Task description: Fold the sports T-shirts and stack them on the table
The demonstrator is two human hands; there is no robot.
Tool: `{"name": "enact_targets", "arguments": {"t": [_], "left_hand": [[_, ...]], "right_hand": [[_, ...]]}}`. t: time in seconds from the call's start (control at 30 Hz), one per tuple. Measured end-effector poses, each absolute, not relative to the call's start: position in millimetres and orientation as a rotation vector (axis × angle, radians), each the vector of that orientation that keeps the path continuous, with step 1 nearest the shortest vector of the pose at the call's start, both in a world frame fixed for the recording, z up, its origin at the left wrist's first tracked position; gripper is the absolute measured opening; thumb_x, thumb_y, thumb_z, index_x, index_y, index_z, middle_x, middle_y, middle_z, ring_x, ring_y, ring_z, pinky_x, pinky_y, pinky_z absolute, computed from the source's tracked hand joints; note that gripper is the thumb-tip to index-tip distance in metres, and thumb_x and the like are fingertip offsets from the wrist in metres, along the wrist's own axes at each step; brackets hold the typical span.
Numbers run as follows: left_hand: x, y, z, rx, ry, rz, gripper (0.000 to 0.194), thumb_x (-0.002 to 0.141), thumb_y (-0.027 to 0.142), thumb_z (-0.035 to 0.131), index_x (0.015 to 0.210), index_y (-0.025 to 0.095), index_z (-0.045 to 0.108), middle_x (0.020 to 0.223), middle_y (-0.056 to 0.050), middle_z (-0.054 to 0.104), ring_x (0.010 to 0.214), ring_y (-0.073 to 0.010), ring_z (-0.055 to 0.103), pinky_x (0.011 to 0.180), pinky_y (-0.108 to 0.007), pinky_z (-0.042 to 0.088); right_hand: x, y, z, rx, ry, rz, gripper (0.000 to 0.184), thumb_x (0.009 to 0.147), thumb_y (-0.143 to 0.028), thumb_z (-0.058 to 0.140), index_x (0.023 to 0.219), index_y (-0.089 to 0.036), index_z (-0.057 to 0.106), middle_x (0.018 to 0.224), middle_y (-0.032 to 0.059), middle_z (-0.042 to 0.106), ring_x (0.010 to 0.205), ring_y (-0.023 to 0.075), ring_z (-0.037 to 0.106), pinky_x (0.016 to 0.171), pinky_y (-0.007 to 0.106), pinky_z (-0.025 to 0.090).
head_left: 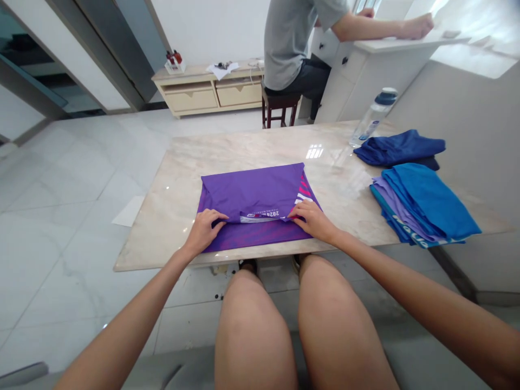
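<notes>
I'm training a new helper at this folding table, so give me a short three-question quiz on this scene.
1. True or false: the left hand and the right hand both touch the purple shirt.
2. What is the person behind the table sitting on? A) a wooden stool B) a sofa C) the floor
3. What colour shows under the top blue layer of the stack of clothes?

Key: 1 true; 2 A; 3 lilac.
</notes>
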State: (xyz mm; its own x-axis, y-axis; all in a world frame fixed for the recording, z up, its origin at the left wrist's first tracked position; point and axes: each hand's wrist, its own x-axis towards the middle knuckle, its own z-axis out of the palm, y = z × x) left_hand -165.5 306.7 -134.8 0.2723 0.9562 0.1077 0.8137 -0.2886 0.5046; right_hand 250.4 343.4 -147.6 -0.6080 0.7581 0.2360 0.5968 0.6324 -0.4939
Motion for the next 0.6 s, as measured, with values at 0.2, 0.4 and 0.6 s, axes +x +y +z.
{"name": "enact_targets", "arguments": {"t": [0.2,0.4,0.6], "left_hand": [[-171,276,-122,2.292,1.588,0.577,0.018,0.099,0.025,0.060,0.098,0.027,0.078,0.105,-0.007,0.081,0.104,-0.0277,0.069,0.097,-0.045,0.049],[-179,263,-116,2.406,1.535,0.437,0.017,0.102,0.029,0.062,0.093,0.028,0.077,0.101,-0.005,0.082,0.101,-0.0268,0.070,0.097,-0.045,0.047],[-191,255,-96,2.529,1.401,0.380,0.014,0.101,0.027,0.066,0.094,0.027,0.078,0.100,-0.003,0.083,0.097,-0.0238,0.072,0.087,-0.039,0.047]], "right_hand": [[267,322,-141,-1.010,-2.478,0.480,0.028,0.109,-0.032,0.056,0.103,-0.028,0.082,0.104,0.0104,0.077,0.104,0.0309,0.066,0.097,0.048,0.052],[271,316,-139,-0.962,-2.570,0.434,0.031,0.112,-0.036,0.054,0.108,-0.028,0.084,0.103,0.0104,0.079,0.101,0.0291,0.066,0.094,0.045,0.051],[291,320,-107,-0.826,-2.624,0.420,0.028,0.109,-0.024,0.058,0.104,-0.025,0.086,0.101,0.0096,0.081,0.098,0.0252,0.068,0.095,0.038,0.051]]}}
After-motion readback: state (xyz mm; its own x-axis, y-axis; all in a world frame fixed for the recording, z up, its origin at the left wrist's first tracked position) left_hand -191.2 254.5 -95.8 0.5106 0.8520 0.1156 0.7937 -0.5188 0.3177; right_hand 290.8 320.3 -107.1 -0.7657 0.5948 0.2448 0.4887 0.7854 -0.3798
